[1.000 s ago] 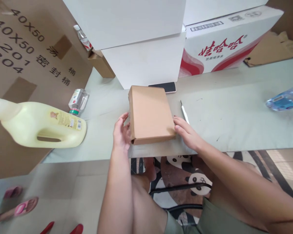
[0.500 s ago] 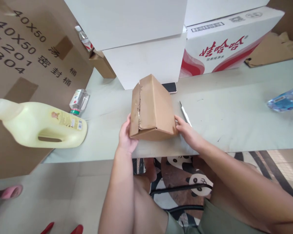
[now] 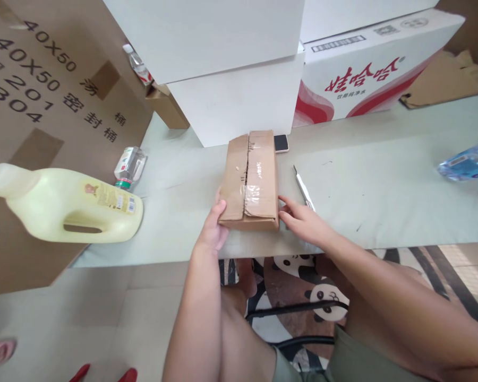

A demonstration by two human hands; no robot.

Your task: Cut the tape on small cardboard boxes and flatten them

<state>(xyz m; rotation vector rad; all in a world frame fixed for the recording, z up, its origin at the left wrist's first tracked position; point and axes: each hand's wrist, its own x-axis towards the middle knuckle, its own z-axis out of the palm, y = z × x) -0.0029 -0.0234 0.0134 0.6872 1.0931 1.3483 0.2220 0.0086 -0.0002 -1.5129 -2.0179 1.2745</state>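
Observation:
A small brown cardboard box (image 3: pixel 260 175) rests on the cloth-covered table, its top facing up. A ragged seam runs along the top, with clear tape near the front end. My left hand (image 3: pixel 214 225) grips the front left corner, thumb over the upper edge and fingers partly hidden by the box. On the opposite side, my right hand (image 3: pixel 300 218) has its curled fingers against the lower front right edge. A white-handled craft knife (image 3: pixel 303 185) lies just beyond the right hand. Behind the box, a phone (image 3: pixel 281 143) is partly covered.
White cartons (image 3: pixel 235 101) stand along the back, beside a red-and-white water carton (image 3: pixel 358 85). A large yellowish jug (image 3: pixel 75 204) and a small clear bottle (image 3: pixel 129 165) are at left, by a big brown carton (image 3: pixel 32 132). A blue-labelled bottle (image 3: pixel 468 163) lies at right.
The box has turned over from its tilted pose so that its taped seam faces up, and it sits lower. My left thumb now shows on its top edge; my right hand moved slightly left.

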